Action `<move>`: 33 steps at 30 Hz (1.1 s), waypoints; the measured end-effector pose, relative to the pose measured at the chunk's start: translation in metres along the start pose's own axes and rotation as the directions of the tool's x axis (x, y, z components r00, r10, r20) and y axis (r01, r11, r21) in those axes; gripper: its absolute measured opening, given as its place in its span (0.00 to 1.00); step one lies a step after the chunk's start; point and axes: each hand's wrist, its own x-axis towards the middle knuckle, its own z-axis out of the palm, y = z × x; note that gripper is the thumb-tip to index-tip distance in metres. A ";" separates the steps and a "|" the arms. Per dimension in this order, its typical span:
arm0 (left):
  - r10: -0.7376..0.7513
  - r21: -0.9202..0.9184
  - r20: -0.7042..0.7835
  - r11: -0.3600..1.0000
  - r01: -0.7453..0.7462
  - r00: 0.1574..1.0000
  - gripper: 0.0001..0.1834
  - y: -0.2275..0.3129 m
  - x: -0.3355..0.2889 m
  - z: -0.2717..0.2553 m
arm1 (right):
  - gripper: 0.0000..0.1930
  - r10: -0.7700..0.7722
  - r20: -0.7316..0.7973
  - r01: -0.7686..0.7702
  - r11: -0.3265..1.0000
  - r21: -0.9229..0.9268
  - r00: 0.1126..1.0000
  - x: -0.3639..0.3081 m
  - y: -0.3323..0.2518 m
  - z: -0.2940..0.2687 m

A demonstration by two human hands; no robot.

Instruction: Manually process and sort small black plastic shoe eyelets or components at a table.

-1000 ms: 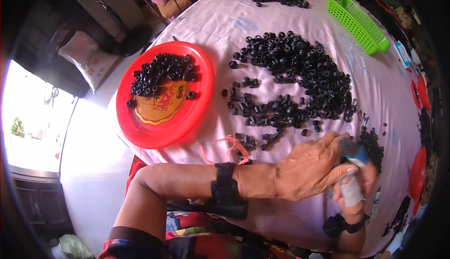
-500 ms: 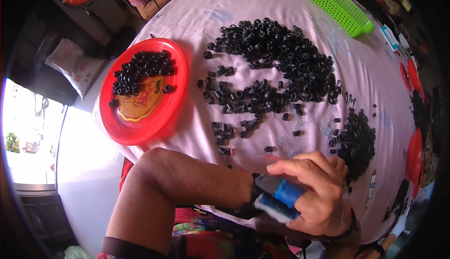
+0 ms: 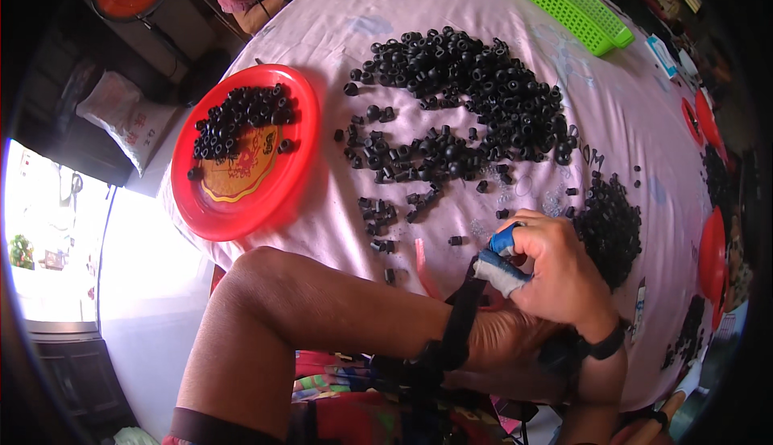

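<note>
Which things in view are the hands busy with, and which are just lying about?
In use:
- black strap on the left wrist, right hand at it
- finger wraps

Lying about:
- black pieces
- red plate
- green basket
- pink strip

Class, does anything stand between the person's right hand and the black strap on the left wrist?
Nothing visible does. The right hand hides part of the left hand, and its taped fingers appear to meet the upper end of the black strap.
</note>
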 end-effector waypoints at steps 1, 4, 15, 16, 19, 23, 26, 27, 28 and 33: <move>0.015 0.021 0.009 1.000 -0.015 1.000 0.11 0.001 0.001 -0.003 | 0.06 0.089 0.069 -0.094 0.993 0.075 0.994 0.001 0.004 0.000; 0.066 0.073 0.030 0.995 -0.068 0.997 0.12 0.001 0.000 -0.009 | 0.05 0.167 0.151 -0.200 0.950 0.240 0.974 0.005 0.016 -0.003; 0.033 -0.880 0.174 0.454 0.141 0.984 0.04 -0.020 0.019 -0.017 | 0.10 0.250 0.330 -0.381 0.818 0.431 0.910 0.000 0.024 -0.016; 0.012 -0.809 0.220 0.562 0.175 0.976 0.06 -0.036 0.029 -0.025 | 0.13 0.332 0.232 -0.394 0.602 0.695 0.914 -0.009 0.005 -0.014; -0.297 -0.921 0.085 0.341 0.189 0.951 0.10 -0.078 0.049 -0.020 | 0.15 0.139 -0.215 -0.107 0.982 0.155 0.967 -0.048 0.038 -0.005; -0.883 -0.810 0.099 0.196 0.552 0.459 0.13 -0.110 0.027 0.044 | 0.09 0.294 -0.072 -0.287 0.953 0.092 0.953 -0.014 0.011 -0.029; -0.816 -0.473 -0.049 0.527 0.706 0.576 0.08 -0.101 0.032 0.063 | 0.11 0.120 -0.350 -0.090 0.991 0.101 0.929 -0.026 -0.012 -0.028; -0.766 -0.373 -0.065 0.613 0.697 0.639 0.10 -0.098 0.037 0.071 | 0.13 0.058 -0.337 -0.058 0.998 0.009 0.940 -0.024 -0.030 -0.030; -0.739 -0.291 -0.034 0.651 0.701 0.673 0.08 -0.097 0.043 0.077 | 0.17 -0.097 -0.363 0.063 0.992 -0.106 0.927 -0.014 -0.039 -0.020; -0.702 -0.105 -0.001 0.708 0.698 0.712 0.08 -0.077 0.088 0.097 | 0.20 -0.266 -0.397 0.069 0.893 -0.445 0.879 -0.008 -0.049 0.008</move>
